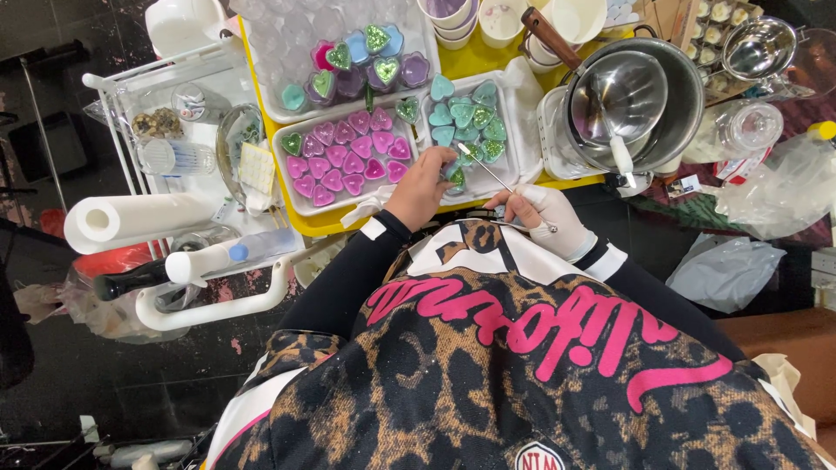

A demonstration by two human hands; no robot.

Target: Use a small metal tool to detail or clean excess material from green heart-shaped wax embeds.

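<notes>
My left hand (422, 187), bare, pinches a small teal heart-shaped piece (453, 171) at the front edge of a white foam tray (514, 157) that holds several teal and green hearts (466, 117). My right hand (544, 213), in a white glove, grips a thin metal tool (488, 170) whose tip points at the piece in my left hand. A second white tray (287, 196) to the left is filled with pink hearts (344, 161). Both trays sit on a yellow board (475, 59).
A steel pot with a ladle (631, 100) stands right of the trays. Behind are a clear mould tray with mixed hearts (366, 57), cups (501, 19) and a metal strainer (758, 48). A white cart (174, 130) with a paper roll (131, 218) stands left.
</notes>
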